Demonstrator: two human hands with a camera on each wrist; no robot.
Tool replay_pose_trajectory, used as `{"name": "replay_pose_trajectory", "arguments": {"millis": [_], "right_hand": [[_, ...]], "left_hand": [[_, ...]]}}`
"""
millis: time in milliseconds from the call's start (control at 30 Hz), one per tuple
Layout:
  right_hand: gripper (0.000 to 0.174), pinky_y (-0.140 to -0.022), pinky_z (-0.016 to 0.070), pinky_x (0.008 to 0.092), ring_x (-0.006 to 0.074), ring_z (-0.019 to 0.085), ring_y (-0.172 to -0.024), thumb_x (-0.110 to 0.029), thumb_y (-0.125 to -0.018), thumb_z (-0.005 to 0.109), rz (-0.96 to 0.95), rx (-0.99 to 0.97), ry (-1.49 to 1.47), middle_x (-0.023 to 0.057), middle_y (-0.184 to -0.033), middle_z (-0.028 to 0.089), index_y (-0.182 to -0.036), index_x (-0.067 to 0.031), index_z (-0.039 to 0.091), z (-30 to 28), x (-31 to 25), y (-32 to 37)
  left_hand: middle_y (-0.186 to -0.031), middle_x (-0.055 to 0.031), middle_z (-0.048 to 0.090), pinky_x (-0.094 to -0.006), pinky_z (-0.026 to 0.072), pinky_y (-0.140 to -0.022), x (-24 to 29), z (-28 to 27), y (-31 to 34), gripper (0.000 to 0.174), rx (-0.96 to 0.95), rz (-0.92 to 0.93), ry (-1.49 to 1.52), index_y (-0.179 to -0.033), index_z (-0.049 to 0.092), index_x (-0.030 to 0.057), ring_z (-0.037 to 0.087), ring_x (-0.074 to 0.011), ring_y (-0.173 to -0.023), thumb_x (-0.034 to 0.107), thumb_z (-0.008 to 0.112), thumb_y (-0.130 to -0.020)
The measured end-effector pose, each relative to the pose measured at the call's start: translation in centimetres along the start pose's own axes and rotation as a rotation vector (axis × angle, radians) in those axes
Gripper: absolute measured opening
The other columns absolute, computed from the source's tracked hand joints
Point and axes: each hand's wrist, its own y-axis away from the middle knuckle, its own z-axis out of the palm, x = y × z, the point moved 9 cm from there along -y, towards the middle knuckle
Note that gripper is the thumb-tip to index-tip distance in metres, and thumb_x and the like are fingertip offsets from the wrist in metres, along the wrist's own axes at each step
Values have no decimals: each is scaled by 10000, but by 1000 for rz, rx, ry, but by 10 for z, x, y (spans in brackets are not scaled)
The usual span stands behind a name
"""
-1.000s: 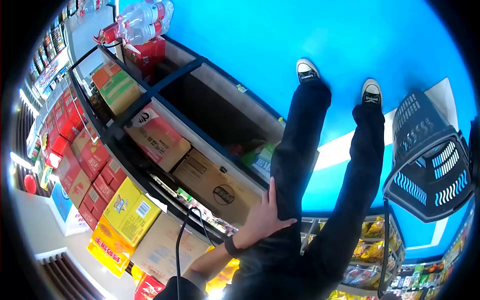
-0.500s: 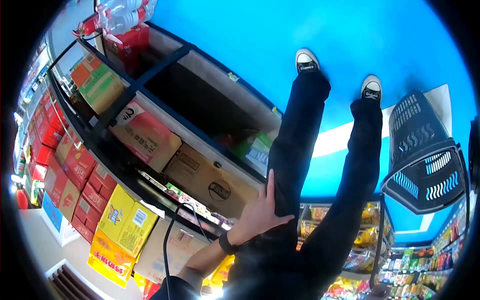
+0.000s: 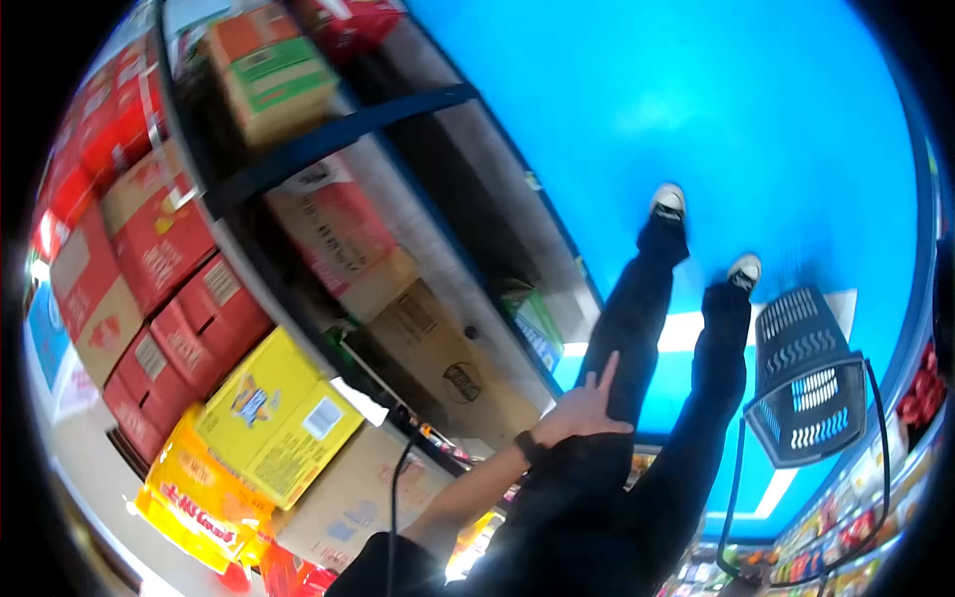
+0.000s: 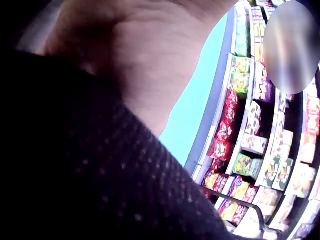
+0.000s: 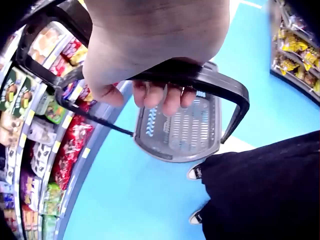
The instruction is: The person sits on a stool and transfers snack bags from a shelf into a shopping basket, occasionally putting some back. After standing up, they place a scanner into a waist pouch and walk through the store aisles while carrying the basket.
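My right hand (image 5: 155, 50) curls its fingers round the black handle (image 5: 200, 77) of a grey plastic shopping basket. The basket (image 5: 182, 132) hangs below that hand, and its slotted floor shows blue through the gaps. In the head view the basket (image 3: 808, 398) is at the right, beside my legs, with the right hand (image 3: 746, 582) small and dark at the bottom edge. My left hand (image 3: 585, 410) is over my dark trouser leg, thumb and a finger stretched out, holding nothing visible. The left wrist view shows only part of the left hand (image 4: 150, 55) and a dark sleeve.
At the left stands a dark-framed shelf unit (image 3: 428, 109) with cardboard boxes (image 3: 448, 368) in its bays. Red cartons (image 3: 164, 249), a yellow box (image 3: 284, 418) and yellow bags (image 3: 194, 497) are stacked beside it. Snack shelves (image 4: 240, 135) line the other side. The floor (image 3: 696, 99) is blue.
The shelf unit and stacked boxes now look larger and nearer, and the feet and basket sit lower in the head view. The left hand keeps its spread pose; more basket handle shows.
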Motion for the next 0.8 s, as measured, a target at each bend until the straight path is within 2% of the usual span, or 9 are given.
{"name": "replay_pose_trajectory", "arguments": {"millis": [167,200,233,300,433,567,633,733,800], "right_hand": [[289,-497,353,248,122,412,-513,-319,-888,438,56,-159,147,8,-594,449,-728,-79,459,48,-32,4],[255,-524,386,256,142,450,-549,-261,-907,426,-112,-280,184,27,-609,471,-744,-66,450,61,-37,6],[213,-578,430,286,176,496,-609,-228,-911,448,-681,-427,902,62,-661,516,-811,-40,457,106,-72,47],[401,-630,453,321,203,520,-667,-342,-876,551,-1035,-424,925,114,-784,553,-1048,6,455,84,-54,23],[237,-501,370,269,144,434,-525,-263,-877,547,-187,-375,162,50,-635,450,-917,-46,460,130,-10,-44],[147,-372,287,217,85,349,-384,-183,-878,542,-120,-466,60,-14,-487,347,-785,-98,466,182,1,-89],[183,-440,376,234,94,416,-445,-157,-839,600,-84,-493,143,-5,-556,406,-960,-75,490,224,-49,-41],[133,-396,363,242,93,385,-419,-139,-851,587,-133,-546,-22,-10,-545,393,-866,-74,473,254,-110,-23],[167,-397,335,253,96,369,-424,-192,-866,568,-161,-553,-6,-21,-528,359,-829,-74,455,255,-133,-29]], "left_hand": [[-1334,-406,228,-447,361,-960,-30,-16,-9,1163,-39,85,100,-1426,-105,234,428,-504,-1132,737,579,-631],[-1344,-369,258,-443,360,-962,-41,-15,-18,1113,6,124,148,-1435,-37,217,435,-477,-1141,727,568,-652],[-1355,-332,289,-438,359,-964,-53,-13,-26,1068,47,164,193,-1444,30,199,443,-450,-1149,717,557,-674],[-1281,-272,427,-430,424,-902,-65,-27,-20,903,168,240,406,-1408,237,134,490,-378,-1125,657,538,-736],[-1101,-199,580,-389,453,-827,-107,-45,-3,557,158,6,682,-1187,498,56,571,-324,-985,490,504,-838],[-1066,-205,587,-420,423,-869,-117,-92,31,364,465,108,236,-1015,610,45,548,-378,-981,340,496,-833],[-1049,-211,590,-437,430,-847,-96,-121,63,346,462,66,254,-965,633,39,552,-377,-971,325,488,-834],[-1053,-203,602,-404,429,-850,-68,-166,85,445,468,115,155,-1147,541,41,557,-341,-1004,369,504,-849],[-961,-153,633,-385,466,-750,-26,-215,123,392,619,204,181,-1089,557,18,609,-284,-866,338,495,-871]]}}
